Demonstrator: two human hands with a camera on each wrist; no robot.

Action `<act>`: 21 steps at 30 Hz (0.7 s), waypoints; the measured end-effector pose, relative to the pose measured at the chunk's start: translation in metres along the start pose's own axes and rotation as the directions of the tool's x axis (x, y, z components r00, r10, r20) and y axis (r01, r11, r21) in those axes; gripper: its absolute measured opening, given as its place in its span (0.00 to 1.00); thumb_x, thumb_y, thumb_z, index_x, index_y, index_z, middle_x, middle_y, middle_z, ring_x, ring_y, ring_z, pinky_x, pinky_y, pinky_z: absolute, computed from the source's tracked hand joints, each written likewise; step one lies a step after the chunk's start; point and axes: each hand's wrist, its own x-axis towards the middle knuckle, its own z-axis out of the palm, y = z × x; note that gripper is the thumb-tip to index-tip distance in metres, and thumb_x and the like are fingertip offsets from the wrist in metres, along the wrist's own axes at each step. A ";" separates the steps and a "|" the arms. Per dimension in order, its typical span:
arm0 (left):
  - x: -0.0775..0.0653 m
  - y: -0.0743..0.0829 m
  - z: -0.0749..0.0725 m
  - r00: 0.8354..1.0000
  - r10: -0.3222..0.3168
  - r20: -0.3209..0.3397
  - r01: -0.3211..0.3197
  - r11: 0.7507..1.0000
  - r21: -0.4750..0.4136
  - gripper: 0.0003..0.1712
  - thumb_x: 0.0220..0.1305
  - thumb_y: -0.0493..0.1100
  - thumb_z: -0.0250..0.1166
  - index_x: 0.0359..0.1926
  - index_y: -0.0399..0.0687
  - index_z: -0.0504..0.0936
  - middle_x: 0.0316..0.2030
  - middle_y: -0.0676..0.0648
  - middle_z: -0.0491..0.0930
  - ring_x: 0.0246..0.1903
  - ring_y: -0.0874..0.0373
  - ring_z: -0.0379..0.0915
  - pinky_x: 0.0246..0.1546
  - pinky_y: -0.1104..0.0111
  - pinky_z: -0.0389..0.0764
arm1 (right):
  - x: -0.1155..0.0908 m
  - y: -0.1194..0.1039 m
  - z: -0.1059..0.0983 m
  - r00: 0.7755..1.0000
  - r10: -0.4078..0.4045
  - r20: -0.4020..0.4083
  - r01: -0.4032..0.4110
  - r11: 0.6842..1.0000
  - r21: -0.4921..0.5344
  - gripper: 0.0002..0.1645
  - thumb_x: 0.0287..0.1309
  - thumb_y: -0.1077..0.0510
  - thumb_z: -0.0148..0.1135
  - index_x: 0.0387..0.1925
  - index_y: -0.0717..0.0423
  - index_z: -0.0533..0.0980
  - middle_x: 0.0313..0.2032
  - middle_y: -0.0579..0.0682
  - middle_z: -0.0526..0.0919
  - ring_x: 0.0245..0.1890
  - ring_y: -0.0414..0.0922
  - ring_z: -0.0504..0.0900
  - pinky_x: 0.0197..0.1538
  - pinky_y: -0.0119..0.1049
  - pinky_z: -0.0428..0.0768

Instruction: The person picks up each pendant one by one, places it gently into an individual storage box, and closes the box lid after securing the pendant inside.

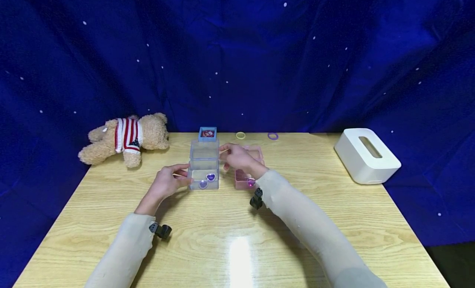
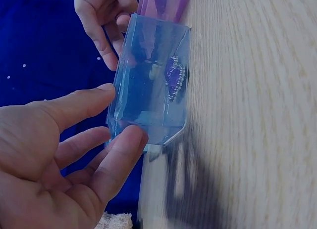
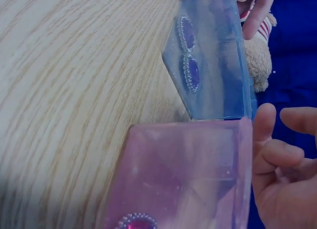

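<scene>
A clear bluish plastic box (image 1: pixel 203 164) stands with its lid up, and two purple jewelled pieces (image 1: pixel 207 180) edged with small beads lie in its front part. My left hand (image 1: pixel 170 180) grips the box at its left end, thumb and fingertips around the corner; in the left wrist view the left hand (image 2: pixel 74 145) covers part of that end. Between this box and a pink clear box (image 1: pixel 243 179) is my right hand (image 1: pixel 237 156). Its fingers are loosely bent and hold nothing in the right wrist view. A pink jewelled piece (image 3: pixel 137 223) lies in the pink box.
Behind the bluish box sits a small blue square box (image 1: pixel 207 134). A yellow ring (image 1: pixel 240 135) and a purple ring (image 1: pixel 273 136) lie at the table's back edge. A teddy bear (image 1: pixel 126 140) lies at the left, and a white tissue box (image 1: pixel 367 156) stands at the right.
</scene>
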 end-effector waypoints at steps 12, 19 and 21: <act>0.001 0.001 0.001 1.000 0.000 -0.003 0.000 1.000 0.004 0.34 0.61 0.43 0.72 0.67 0.39 0.73 0.52 0.33 0.83 0.50 0.43 0.82 0.37 0.73 0.80 | -0.002 -0.002 -0.002 1.000 -0.021 -0.022 0.021 1.000 -0.003 0.26 0.71 0.61 0.53 0.67 0.64 0.68 0.57 0.62 0.79 0.26 0.42 0.79 0.26 0.29 0.70; 0.001 0.000 0.000 1.000 0.005 0.004 -0.005 1.000 0.010 0.35 0.61 0.42 0.71 0.68 0.40 0.73 0.52 0.34 0.83 0.50 0.43 0.82 0.38 0.72 0.80 | -0.002 -0.002 -0.003 0.999 -0.030 -0.022 0.031 0.999 0.016 0.19 0.73 0.59 0.52 0.61 0.61 0.73 0.56 0.60 0.80 0.26 0.43 0.79 0.24 0.27 0.68; 0.001 -0.001 0.000 1.000 0.004 0.004 -0.004 1.000 0.015 0.35 0.61 0.43 0.71 0.68 0.39 0.72 0.52 0.34 0.83 0.50 0.43 0.82 0.39 0.71 0.80 | -0.003 -0.002 -0.003 0.999 -0.030 -0.024 0.030 0.999 0.012 0.17 0.73 0.58 0.52 0.58 0.60 0.75 0.55 0.58 0.81 0.29 0.47 0.81 0.25 0.29 0.68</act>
